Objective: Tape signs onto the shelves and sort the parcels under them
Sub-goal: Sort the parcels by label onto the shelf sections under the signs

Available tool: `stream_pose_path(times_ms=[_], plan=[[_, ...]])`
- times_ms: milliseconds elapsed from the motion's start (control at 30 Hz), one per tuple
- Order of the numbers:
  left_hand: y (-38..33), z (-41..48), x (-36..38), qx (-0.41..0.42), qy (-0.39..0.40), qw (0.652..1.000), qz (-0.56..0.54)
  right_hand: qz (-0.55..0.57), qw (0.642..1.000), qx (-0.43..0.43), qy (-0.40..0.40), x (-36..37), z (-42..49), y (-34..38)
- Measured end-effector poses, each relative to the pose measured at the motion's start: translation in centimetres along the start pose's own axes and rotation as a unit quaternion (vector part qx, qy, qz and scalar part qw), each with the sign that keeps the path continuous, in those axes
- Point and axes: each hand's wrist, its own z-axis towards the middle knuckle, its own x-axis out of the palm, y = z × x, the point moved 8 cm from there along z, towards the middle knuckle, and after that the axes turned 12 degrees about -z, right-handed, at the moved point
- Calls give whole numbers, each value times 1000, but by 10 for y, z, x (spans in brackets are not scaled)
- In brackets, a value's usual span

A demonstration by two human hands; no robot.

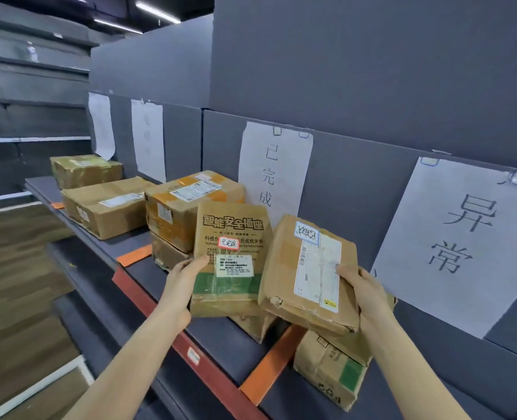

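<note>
Shelf (pixel 218 347), far-left end, near back edge: small brown parcel (pixel 84 171) below a white sign (pixel 101 125) taped to the back panel. Writing unreadable.

Just right of it, nearer the front edge: longer flat parcel (pixel 106 207). Second sign (pixel 148 137) above and behind, writing too faint to read.

Mid-shelf, against the back panel: orange-taped parcel (pixel 187 201) stacked on a lower parcel (pixel 166 253). Orange divider strip (pixel 134 254) at the front edge just left of the stack.

Left hand (pixel 181 283): grips printed parcel (pixel 230 256) by its left edge, thumb on the face, fingers behind. Held upright above the shelf, in front of third sign (pixel 271 171), "已完成". Red-edged sticker (pixel 228 243) on the face.

Right hand (pixel 369 295): grips taped parcel (pixel 308 274) by its right edge, thumb on the shipping label, fingers underneath. Held tilted above the shelf, between third sign and fourth sign (pixel 457 241), "异常". Blue-edged sticker (pixel 306 233) near the top.

Contact between the two held parcels: cannot tell.

Beneath them on the shelf: half-hidden parcel (pixel 254 325), then second orange strip (pixel 269 365), then green-patched parcel (pixel 330 368) toward the right end.
</note>
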Motion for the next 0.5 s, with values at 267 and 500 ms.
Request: stream_pose_path(times_ms=[267,500], plan=[[-13,82,38,-69,90,993,28,6,994,3,-109,13,33,-3],[-31,134,57,-60,191,959,201,17,981,25,-191,19,28,-16]])
